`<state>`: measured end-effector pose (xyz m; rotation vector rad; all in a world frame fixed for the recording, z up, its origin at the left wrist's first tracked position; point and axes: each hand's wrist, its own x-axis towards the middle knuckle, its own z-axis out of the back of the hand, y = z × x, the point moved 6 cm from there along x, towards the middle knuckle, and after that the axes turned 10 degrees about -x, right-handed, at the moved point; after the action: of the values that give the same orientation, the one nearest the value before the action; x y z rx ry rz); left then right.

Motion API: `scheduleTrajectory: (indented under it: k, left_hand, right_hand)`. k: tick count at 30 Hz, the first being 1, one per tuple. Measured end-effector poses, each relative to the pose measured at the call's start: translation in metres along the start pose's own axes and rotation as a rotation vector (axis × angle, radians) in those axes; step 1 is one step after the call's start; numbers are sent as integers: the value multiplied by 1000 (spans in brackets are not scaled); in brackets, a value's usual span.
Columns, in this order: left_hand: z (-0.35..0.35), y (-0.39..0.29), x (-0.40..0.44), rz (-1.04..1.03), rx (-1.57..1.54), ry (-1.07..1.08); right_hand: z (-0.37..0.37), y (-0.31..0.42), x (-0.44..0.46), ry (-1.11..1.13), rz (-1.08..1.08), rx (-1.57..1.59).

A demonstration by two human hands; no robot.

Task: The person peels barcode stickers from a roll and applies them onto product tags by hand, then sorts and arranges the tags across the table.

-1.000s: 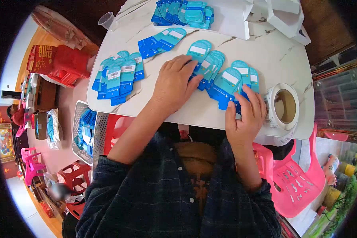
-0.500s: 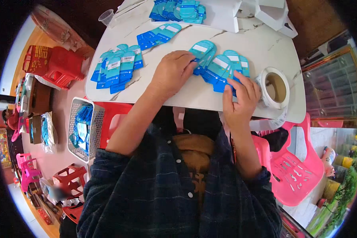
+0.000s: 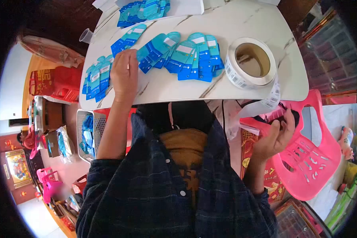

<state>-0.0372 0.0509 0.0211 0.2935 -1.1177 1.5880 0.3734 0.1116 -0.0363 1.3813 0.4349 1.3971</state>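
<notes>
My left hand (image 3: 125, 75) is over the table with its fingers curled together, beside a fanned row of blue-and-teal round-topped cards (image 3: 152, 49). Whether it holds anything is hidden. To its left lies a pile of similar cards (image 3: 95, 79) with white labels. In front of me is another fanned group of cards (image 3: 190, 59). Below the table's right edge, my right hand (image 3: 275, 137) has its thumb and fingers apart, near the hanging label strip (image 3: 270, 99). That strip comes off a large roll of barcode labels (image 3: 236, 73) standing on the table.
More cards (image 3: 144, 10) lie in a white box (image 3: 186, 7) at the back of the marble-patterned table (image 3: 158, 89). A clear cup (image 3: 86, 35) stands at the left edge. A white basket (image 3: 81, 127) of packets is at my left, a pink chair (image 3: 309, 166) at my right.
My left hand has moved left from the cards. My right hand has left the cards and dropped below the table's right edge. The view has shifted.
</notes>
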Motion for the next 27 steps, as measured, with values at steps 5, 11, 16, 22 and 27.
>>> scheduleTrajectory:
  k: [5, 11, 16, 22, 27]
  left_hand:
    - [20, -4, -20, -34, 145, 4]
    - [9, -9, -23, -104, 62, 111]
    - [6, -19, -23, -198, 116, 192]
    - [3, -24, -22, -227, 108, 259]
    - [2, -25, -22, -241, 74, 295]
  right_hand:
    - [-6, -40, -9, 95, -375, 254]
    - [-21, -43, -4, 329, -458, 417]
    - [-30, -40, 3, 389, -465, 444]
    - [-38, -41, 12, 336, -479, 563]
    - [-40, -28, 23, 343, -488, 571]
